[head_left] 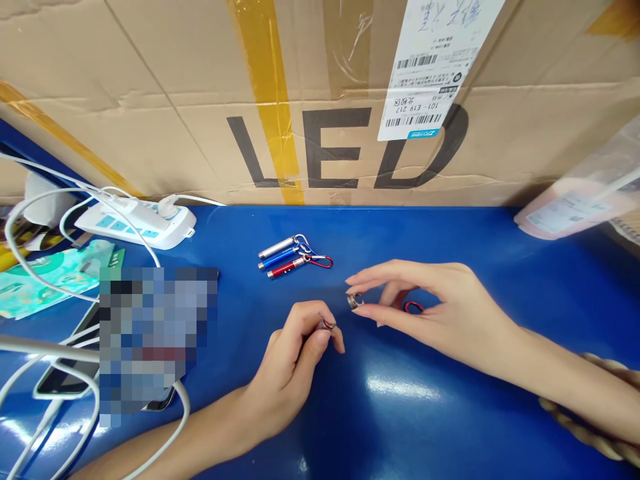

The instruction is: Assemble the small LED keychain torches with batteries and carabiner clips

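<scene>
Between the thumb and fingertips of my right hand (pixel 425 293) is a small silver metal cap (pixel 355 301), held over the blue table. Part of a red loop (pixel 413 307), like a carabiner clip, shows in the gap behind that thumb; what it joins to is hidden. My left hand (pixel 295 360) is curled closed just to the left, on a small piece with a red and metallic end (pixel 327 325), mostly covered by the fingers. Beyond the hands lie a silver penlight (pixel 277 248), a blue penlight (pixel 279 258) and a red penlight (pixel 286 268), side by side with clips pointing right.
A large cardboard box (pixel 190 153) stands along the table's (pixel 450 427) back edge. At left are a white power strip (pixel 170 233), looping white cables (pixel 185 413), a green packet (pixel 60 280) and a blurred-out device (pixel 155 340). A translucent container (pixel 560 213) stands at right.
</scene>
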Available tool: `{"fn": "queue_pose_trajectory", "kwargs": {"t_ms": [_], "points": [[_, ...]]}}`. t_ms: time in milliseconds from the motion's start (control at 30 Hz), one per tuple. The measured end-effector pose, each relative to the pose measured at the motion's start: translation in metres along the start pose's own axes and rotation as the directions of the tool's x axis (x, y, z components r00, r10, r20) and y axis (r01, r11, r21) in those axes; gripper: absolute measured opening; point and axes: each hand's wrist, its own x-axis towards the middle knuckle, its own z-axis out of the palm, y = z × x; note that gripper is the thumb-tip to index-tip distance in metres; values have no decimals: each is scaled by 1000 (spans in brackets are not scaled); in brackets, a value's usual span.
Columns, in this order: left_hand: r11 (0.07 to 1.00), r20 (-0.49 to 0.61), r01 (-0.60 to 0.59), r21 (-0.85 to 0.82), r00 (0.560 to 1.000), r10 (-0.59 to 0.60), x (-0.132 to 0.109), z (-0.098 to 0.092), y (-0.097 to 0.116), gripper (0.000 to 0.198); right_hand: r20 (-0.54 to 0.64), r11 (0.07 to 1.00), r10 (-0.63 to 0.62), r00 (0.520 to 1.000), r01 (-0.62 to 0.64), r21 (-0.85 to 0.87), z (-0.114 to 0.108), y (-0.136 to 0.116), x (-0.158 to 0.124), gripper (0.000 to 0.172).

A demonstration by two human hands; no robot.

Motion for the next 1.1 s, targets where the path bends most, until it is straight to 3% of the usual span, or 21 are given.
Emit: {"fn": "queue_pose_trajectory", "kwargs": {"t_ms": [533,700,933,1100], "points": [[993,-40,-102,-63,994,100,-1,3,0,12,54,996,-6,999,1,93,3,-4,-3,29],[993,-50,-104,-63,994,101,-2,3,-1,13,44,998,-20,999,17,65,2,-6,-3,7],[994,-18,-108,-26,994,108,-2,2,2,5,24,990,4,1000,-8,143,2,-5,-3,2],[998,54,-59,1,997,59,-1,2,3,15,82,970,49,995,-67,235,5,-3,-3,3]]}}
